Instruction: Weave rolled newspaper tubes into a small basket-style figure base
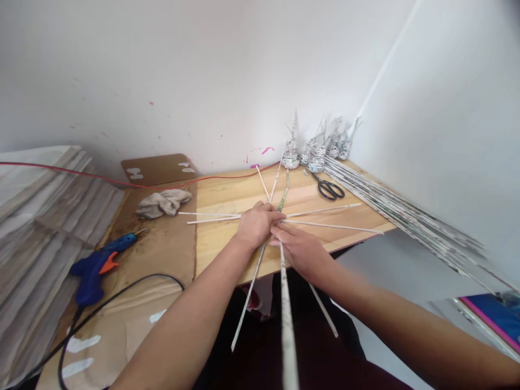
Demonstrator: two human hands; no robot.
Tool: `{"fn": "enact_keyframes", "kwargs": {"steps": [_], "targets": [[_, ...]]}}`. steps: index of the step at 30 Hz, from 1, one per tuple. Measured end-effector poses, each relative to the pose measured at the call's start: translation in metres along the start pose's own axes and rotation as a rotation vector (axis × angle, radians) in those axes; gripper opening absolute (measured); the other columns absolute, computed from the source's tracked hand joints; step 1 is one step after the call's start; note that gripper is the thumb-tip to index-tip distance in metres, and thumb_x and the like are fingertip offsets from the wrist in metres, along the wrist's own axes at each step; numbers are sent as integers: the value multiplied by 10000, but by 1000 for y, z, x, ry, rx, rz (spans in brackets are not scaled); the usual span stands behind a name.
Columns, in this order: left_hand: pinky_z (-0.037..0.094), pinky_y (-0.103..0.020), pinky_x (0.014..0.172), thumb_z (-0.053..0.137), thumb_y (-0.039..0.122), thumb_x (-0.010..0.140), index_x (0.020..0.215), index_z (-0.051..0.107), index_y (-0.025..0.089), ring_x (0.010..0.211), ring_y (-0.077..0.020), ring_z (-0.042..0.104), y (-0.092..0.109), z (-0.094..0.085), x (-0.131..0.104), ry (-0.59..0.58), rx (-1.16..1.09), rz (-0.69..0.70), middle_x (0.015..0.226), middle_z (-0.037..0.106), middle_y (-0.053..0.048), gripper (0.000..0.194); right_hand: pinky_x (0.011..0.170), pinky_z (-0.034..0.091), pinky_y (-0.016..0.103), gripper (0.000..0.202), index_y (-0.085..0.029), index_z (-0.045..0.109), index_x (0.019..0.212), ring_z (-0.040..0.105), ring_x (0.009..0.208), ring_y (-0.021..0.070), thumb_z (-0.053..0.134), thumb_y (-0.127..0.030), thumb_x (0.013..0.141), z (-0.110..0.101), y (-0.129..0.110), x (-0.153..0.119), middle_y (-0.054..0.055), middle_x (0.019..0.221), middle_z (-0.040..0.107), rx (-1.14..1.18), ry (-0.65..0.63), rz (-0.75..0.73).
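Observation:
Thin rolled-paper sticks (333,224) cross under my hands and spread out like spokes over the wooden board. My left hand (259,221) is closed on the crossing point from the left, its fingertips covering the middle. From the right, my right hand (298,246) pinches the sticks just below it, and the two hands touch. One long paper stick (286,314) runs from the centre toward me, past the table edge. A stick with a green part (283,197) points to the back. How the sticks join at the centre is hidden by my fingers.
Black-handled scissors (331,189) lie right of the spokes. Beyond them stand several woven paper pieces (291,154) and a long bundle of paper sticks (390,208). At left are a blue glue gun (95,271), a crumpled cloth (164,203) and stacked paper (49,233). A red cord (162,185) crosses behind.

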State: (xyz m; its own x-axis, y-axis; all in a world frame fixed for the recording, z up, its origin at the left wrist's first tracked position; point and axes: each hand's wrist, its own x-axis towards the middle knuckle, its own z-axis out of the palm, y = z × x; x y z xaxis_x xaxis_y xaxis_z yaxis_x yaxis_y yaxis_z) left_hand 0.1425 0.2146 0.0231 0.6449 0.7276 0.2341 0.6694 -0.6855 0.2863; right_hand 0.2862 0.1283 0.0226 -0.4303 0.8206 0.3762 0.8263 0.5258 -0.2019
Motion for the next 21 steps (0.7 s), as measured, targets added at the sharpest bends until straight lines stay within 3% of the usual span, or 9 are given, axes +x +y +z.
{"fn": "enact_keyframes", "kwargs": {"steps": [8, 13, 21], "targets": [[472, -259, 860, 536, 372, 924, 1086, 714, 379, 1011, -162, 540, -10, 9, 4, 41, -91, -10, 1111, 673, 29, 241, 899, 547, 352, 268, -126, 677, 1084, 654, 1040, 239, 459, -230, 967, -3, -18, 3, 147, 1059, 714, -18, -9, -17], [491, -263, 806, 592, 391, 889, 1062, 727, 367, 989, -170, 563, -9, 8, 5, 60, -60, -55, 1097, 702, 21, 221, 897, 535, 323, 240, -186, 687, 997, 639, 1032, 198, 452, -221, 970, 2, -19, -5, 88, 990, 720, 147, -5, -55], [497, -262, 804, 668, 366, 838, 1014, 738, 362, 988, -167, 597, -6, -2, 5, 39, -147, -121, 1062, 723, 39, 189, 922, 501, 311, 231, -172, 686, 959, 635, 1008, 174, 466, -240, 968, 7, -22, 4, 72, 1022, 707, 390, 93, 31]]}}
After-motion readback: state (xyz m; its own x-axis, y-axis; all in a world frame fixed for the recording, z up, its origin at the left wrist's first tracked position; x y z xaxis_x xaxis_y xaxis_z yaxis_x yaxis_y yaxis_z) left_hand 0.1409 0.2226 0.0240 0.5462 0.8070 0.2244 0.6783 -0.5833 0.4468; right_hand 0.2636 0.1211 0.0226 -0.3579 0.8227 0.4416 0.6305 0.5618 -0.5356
